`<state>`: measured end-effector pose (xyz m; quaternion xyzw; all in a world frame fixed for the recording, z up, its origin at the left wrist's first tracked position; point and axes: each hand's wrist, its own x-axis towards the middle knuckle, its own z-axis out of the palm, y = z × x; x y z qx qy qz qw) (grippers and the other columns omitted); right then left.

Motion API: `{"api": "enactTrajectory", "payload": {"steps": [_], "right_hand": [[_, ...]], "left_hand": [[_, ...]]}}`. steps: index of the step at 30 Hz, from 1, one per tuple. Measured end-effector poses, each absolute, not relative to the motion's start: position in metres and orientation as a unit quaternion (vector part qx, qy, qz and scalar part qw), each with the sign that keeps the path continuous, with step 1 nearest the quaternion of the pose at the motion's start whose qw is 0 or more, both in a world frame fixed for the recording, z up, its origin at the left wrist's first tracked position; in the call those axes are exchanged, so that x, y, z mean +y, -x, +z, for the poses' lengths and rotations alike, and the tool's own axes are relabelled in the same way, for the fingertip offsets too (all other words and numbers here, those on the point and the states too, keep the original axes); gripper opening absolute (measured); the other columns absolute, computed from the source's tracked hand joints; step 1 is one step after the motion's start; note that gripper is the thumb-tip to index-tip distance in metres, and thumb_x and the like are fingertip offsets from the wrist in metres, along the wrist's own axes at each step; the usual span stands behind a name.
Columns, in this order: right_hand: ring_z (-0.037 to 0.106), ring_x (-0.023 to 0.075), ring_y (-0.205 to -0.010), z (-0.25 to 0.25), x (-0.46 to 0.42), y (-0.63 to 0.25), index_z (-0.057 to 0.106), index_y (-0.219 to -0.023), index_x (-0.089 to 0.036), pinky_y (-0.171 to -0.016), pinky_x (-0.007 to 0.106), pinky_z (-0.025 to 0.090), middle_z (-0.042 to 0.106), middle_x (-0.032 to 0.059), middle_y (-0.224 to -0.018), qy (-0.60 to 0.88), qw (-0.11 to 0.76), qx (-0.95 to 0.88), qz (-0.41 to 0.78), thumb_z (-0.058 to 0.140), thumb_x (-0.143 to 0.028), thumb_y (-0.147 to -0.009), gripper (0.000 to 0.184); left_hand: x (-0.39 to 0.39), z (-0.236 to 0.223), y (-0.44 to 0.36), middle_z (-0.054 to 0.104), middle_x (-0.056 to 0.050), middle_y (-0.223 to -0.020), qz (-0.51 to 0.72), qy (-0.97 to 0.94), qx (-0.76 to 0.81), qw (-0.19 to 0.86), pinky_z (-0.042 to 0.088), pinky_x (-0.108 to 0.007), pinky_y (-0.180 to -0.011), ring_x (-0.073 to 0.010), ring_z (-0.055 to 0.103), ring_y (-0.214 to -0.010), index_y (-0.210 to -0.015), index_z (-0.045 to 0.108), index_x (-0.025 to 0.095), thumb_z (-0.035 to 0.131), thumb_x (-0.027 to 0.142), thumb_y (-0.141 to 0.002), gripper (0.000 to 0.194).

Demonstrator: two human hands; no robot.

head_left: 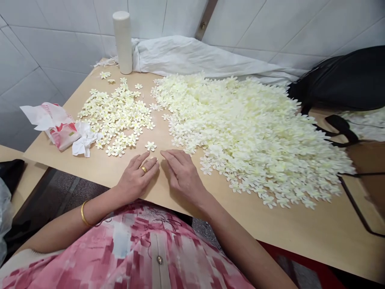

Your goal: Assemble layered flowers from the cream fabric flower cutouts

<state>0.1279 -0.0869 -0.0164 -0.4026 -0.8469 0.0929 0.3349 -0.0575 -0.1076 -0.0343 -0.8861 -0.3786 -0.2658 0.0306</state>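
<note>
My left hand (138,173), with a ring on one finger, rests low over the table near its front edge. Its fingers are bent and pressed together, and a tiny white bit shows at the fingertips, too small to name. Facing it across a narrow gap is my right hand (183,171), fingers together and curled over the thumb side; whatever it may hold is hidden. Just beyond both hands lies a single white artificial flower (150,146). A smaller pile of flowers with yellow centres (118,112) spreads to the left, and a large heap of pale blossoms (240,124) covers the right.
At the back stands a white cylinder (122,44), beside a white cloth (192,56) along the tiled wall. Crumpled red and white packaging (57,126) lies at the left edge. A black bag (343,82) with straps sits at the far right of the table (288,237).
</note>
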Motion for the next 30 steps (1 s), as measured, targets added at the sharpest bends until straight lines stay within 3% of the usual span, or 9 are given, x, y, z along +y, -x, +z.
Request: {"api": "enactTrajectory", "payload": {"steps": [5, 13, 20, 25, 30], "right_hand": [[0.054, 0.0225, -0.107, -0.018, -0.086, -0.120, 0.053, -0.119, -0.014, -0.091, 0.041, 0.047, 0.062, 0.0132, -0.113, 0.373, 0.323, -0.859, 0.138, 0.037, -0.005, -0.081, 0.043], [0.052, 0.0221, -0.114, -0.012, -0.091, -0.113, 0.050, -0.123, -0.007, -0.097, 0.041, 0.046, 0.057, 0.0182, -0.123, 0.360, 0.239, -0.881, 0.194, 0.037, 0.001, -0.077, 0.048], [0.051, 0.0230, -0.116, -0.008, -0.090, -0.114, 0.046, -0.127, -0.009, -0.098, 0.044, 0.045, 0.055, 0.0184, -0.125, 0.371, 0.213, -0.871, 0.242, 0.037, 0.001, -0.074, 0.054], [0.054, 0.0215, -0.112, -0.009, -0.090, -0.110, 0.050, -0.123, -0.010, -0.096, 0.039, 0.046, 0.059, 0.0157, -0.121, 0.398, 0.229, -0.855, 0.239, 0.038, 0.000, -0.075, 0.050], [0.064, 0.0170, -0.088, -0.007, -0.089, -0.117, 0.056, -0.111, -0.016, -0.079, 0.031, 0.052, 0.069, 0.0086, -0.101, 0.420, 0.261, -0.816, 0.298, 0.038, -0.008, -0.083, 0.035]], "left_hand": [[-0.110, -0.034, 0.061, 0.058, -0.018, -0.122, -0.268, 0.892, -0.362, 0.036, 0.041, -0.048, -0.099, -0.0290, 0.036, -0.131, -0.125, 0.049, 0.010, 0.041, 0.008, -0.084, 0.042], [-0.106, -0.030, 0.059, 0.062, -0.018, -0.116, -0.261, 0.898, -0.352, 0.026, 0.047, -0.041, -0.098, -0.0235, 0.051, -0.120, -0.122, 0.049, 0.009, 0.037, 0.009, -0.084, 0.040], [-0.099, -0.027, 0.047, 0.067, -0.017, -0.099, -0.267, 0.899, -0.346, 0.020, 0.048, -0.042, -0.096, -0.0247, 0.059, -0.105, -0.103, 0.058, 0.008, 0.042, 0.010, -0.081, 0.027], [-0.100, -0.027, 0.044, 0.067, -0.017, -0.096, -0.274, 0.890, -0.364, 0.015, 0.048, -0.042, -0.094, -0.0259, 0.059, -0.102, -0.098, 0.061, 0.007, 0.046, 0.011, -0.078, 0.025], [-0.108, -0.029, 0.052, 0.066, -0.014, -0.109, -0.275, 0.885, -0.376, -0.003, 0.044, -0.046, -0.096, -0.0265, 0.054, -0.113, -0.112, 0.059, 0.012, 0.043, 0.013, -0.084, 0.032]]}}
